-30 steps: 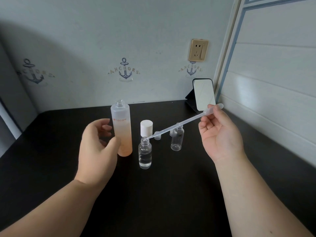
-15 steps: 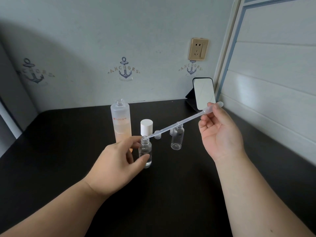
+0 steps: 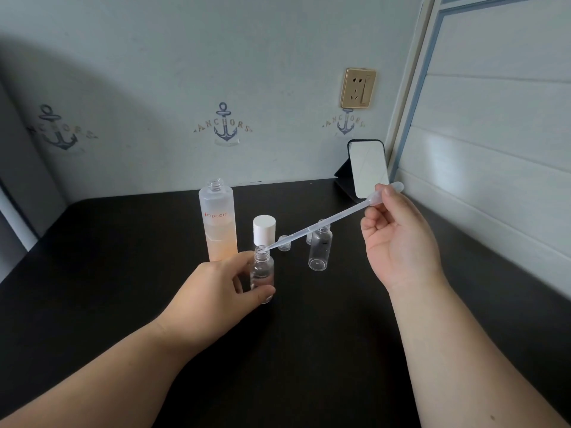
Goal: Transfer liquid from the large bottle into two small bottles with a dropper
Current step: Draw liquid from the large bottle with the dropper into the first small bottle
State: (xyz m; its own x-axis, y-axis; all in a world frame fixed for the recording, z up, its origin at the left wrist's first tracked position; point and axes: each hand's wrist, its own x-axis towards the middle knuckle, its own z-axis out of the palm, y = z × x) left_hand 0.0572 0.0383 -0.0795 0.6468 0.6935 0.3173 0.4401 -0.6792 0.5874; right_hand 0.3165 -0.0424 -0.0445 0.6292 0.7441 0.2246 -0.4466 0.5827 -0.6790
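Note:
A tall frosted large bottle (image 3: 218, 223) with peach liquid stands uncapped on the black table (image 3: 92, 273). In front of it my left hand (image 3: 213, 295) grips a small clear bottle (image 3: 262, 273) that holds some liquid. My right hand (image 3: 398, 242) pinches the bulb of a clear plastic dropper (image 3: 321, 223), whose tip sits at that small bottle's mouth. A second small clear bottle (image 3: 319, 250) stands upright to the right and looks empty.
A white cap (image 3: 264, 228) stands behind the held bottle, with small clear caps (image 3: 283, 244) beside it. A small mirror (image 3: 367, 171) leans at the back right corner. A panelled wall runs along the table's right side.
My left hand left the large bottle, moved right and took hold of the small bottle. The right hand and dropper have stayed almost still.

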